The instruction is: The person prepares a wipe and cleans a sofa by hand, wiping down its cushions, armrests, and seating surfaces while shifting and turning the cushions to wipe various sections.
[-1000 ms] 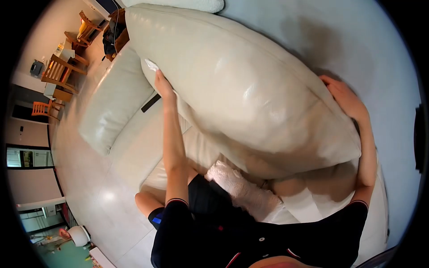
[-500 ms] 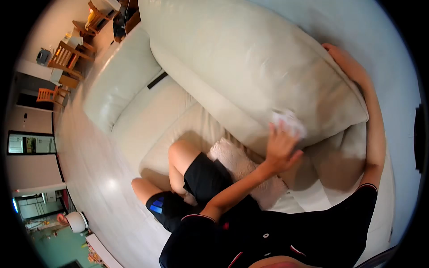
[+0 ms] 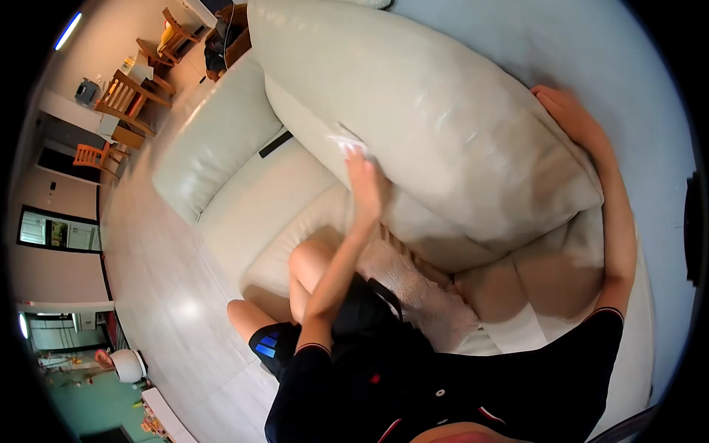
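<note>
My left hand (image 3: 365,188) presses a crumpled white wipe (image 3: 347,140) against the front of a cream leather sofa backrest cushion (image 3: 413,111). Its fingers are together over the wipe, slightly smeared by motion. Along the top edge of the same cushion, on the wall side, lies my right hand (image 3: 565,114). Its fingers stretch along that edge and hold nothing I can see; their undersides are hidden. A pinkish fluffy pillow (image 3: 421,295) rests on the seat beside my thigh, below the cushion.
A black strip-like object (image 3: 276,144) lies on the sofa near the far armrest (image 3: 218,140). The blue-grey wall (image 3: 620,96) runs behind the backrest. Wooden chairs (image 3: 122,100) stand on the pale tiled floor (image 3: 170,288), with a white round pot (image 3: 128,365) farther along.
My left hand has slid the wipe up and left along the cushion, toward the far armrest. My right hand stays on the top edge. The view has shifted slightly.
</note>
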The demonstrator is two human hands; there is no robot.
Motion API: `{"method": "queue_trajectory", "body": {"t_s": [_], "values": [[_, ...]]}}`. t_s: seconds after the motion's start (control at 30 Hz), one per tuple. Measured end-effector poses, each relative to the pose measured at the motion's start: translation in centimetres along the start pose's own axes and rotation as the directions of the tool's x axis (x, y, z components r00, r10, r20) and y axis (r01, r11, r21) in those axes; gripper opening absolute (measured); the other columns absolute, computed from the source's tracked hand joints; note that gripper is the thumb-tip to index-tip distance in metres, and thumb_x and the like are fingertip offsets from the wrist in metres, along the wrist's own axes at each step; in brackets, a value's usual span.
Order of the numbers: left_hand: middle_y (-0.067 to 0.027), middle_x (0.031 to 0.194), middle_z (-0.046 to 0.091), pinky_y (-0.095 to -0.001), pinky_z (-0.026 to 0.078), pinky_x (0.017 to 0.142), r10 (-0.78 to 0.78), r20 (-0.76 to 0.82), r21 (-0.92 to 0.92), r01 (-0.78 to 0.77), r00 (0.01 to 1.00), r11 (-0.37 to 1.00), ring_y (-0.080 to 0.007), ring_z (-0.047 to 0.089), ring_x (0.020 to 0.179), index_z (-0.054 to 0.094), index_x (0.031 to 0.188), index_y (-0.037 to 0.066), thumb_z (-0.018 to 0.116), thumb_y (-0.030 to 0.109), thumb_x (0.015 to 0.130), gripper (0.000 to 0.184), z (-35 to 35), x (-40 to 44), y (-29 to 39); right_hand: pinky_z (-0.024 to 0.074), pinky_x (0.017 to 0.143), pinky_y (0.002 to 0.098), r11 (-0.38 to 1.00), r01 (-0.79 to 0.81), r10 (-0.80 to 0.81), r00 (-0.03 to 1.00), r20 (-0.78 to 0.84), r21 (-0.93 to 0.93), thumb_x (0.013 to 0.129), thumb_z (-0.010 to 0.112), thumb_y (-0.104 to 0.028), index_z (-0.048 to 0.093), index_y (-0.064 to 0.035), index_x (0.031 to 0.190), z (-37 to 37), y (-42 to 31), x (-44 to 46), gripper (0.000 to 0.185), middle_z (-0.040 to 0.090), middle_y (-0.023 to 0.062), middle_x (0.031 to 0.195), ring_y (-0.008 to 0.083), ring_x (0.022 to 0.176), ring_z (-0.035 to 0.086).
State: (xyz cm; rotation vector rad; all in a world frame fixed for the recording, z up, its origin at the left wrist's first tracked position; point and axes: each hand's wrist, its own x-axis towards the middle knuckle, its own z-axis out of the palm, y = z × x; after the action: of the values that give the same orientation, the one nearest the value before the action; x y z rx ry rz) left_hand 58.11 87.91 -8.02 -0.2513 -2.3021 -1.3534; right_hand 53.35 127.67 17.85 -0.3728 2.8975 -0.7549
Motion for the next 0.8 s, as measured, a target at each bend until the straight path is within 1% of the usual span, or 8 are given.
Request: {"method": "queue_trajectory", "body": {"t_s": [0.23,0.27,0.3,0.4,0.5,0.6,0.73,0.8], "values": [[-0.0083,0.127,0.060,-0.0309,0.042,0.099,-0.348,0.070,-0.588,0.320,0.935,0.743,-0.0166,0.055,0.115,0.049,0.139,0.003,0.028,0.056,0.106,0.065,-5.0,19.1,-13.8,0.0465,0.091,0.0362,0.999,0.022,-0.023,0.999,-0.032,-0.030,0.102,0.042,-0.023,0.064,-0.0014,0.112,0.0,1.9,0.7,0.032,0.068,0.0151,0.108,0.0307,0.099,0.061],[-0.0022,0.103,0.062,-0.0289,0.042,0.081,-0.247,-0.106,-0.544,0.152,0.963,0.825,-0.0128,0.054,0.092,0.055,0.126,0.007,0.028,0.060,0.105,0.063,-5.6,20.3,-9.4,0.0465,0.091,0.0362,0.999,0.010,-0.012,0.999,-0.051,-0.033,0.102,0.042,-0.023,0.064,-0.0014,0.112,-0.2,2.2,1.2,0.032,0.068,0.0151,0.108,0.0307,0.099,0.061],[-0.0042,0.137,0.053,-0.0341,0.032,0.109,-0.265,0.034,-0.616,0.229,0.964,0.754,-0.0188,0.047,0.125,0.039,0.147,0.005,0.023,0.057,0.106,0.068,-6.6,21.9,-8.3,0.0466,0.091,0.0360,0.999,0.019,-0.019,0.999,-0.027,-0.028,0.102,0.043,-0.023,0.064,-0.0014,0.112,-0.4,2.5,1.1,0.032,0.067,0.0151,0.109,0.0298,0.100,0.061],[-0.0032,0.135,0.054,-0.0328,0.036,0.103,-0.279,-0.197,-0.601,0.109,0.940,0.792,-0.0178,0.049,0.118,0.041,0.146,0.007,0.023,0.059,0.106,0.067,-5.4,23.1,-11.5,0.0468,0.091,0.0358,1.000,-0.016,0.015,0.999,0.048,0.011,0.101,0.043,-0.023,0.064,-0.0013,0.113,0.1,2.7,1.2,0.032,0.067,0.0149,0.109,0.0280,0.101,0.061],[0.0004,0.118,0.061,-0.0279,0.039,0.086,-0.261,-0.076,-0.545,0.179,0.962,0.819,-0.0126,0.052,0.099,0.049,0.140,0.008,0.026,0.063,0.104,0.069,-7.1,24.9,-18.5,0.0470,0.091,0.0355,0.999,-0.049,0.049,0.998,0.045,0.004,0.100,0.044,-0.023,0.063,-0.0009,0.113,0.4,3.2,1.7,0.033,0.066,0.0143,0.109,0.0263,0.102,0.060],[0.0015,0.111,0.063,-0.0273,0.038,0.081,-0.327,-0.070,-0.605,0.221,0.942,0.765,-0.0102,0.051,0.093,0.052,0.137,0.008,0.028,0.065,0.103,0.071,-6.3,24.4,-12.8,0.0469,0.091,0.0355,1.000,-0.023,0.024,0.997,0.070,-0.021,0.100,0.043,-0.024,0.063,-0.0004,0.115,0.1,3.8,1.8,0.035,0.067,0.0139,0.110,0.0257,0.102,0.060],[-0.0083,0.140,0.054,-0.0341,0.035,0.108,-0.171,-0.112,-0.666,0.054,0.979,0.744,-0.0189,0.049,0.127,0.043,0.146,0.001,0.025,0.060,0.105,0.074,-3.3,18.8,-5.7,0.0463,0.096,0.0383,0.997,-0.067,0.071,0.991,0.114,-0.037,0.100,0.041,-0.030,0.065,-0.0040,0.118,0.6,3.8,2.6,0.040,0.067,0.0140,0.119,0.0295,0.110,0.061],[-0.0130,0.158,0.034,-0.0359,0.020,0.121,-0.215,-0.077,-0.614,0.123,0.974,0.780,-0.0237,0.031,0.146,0.031,0.153,-0.001,0.024,0.057,0.106,0.075,-2.0,14.4,-1.8,0.0460,0.097,0.0381,0.994,-0.089,0.097,0.987,0.128,-0.065,0.100,0.040,-0.031,0.064,-0.0045,0.119,0.5,3.5,2.6,0.040,0.067,0.0138,0.120,0.0297,0.111,0.061]]}}
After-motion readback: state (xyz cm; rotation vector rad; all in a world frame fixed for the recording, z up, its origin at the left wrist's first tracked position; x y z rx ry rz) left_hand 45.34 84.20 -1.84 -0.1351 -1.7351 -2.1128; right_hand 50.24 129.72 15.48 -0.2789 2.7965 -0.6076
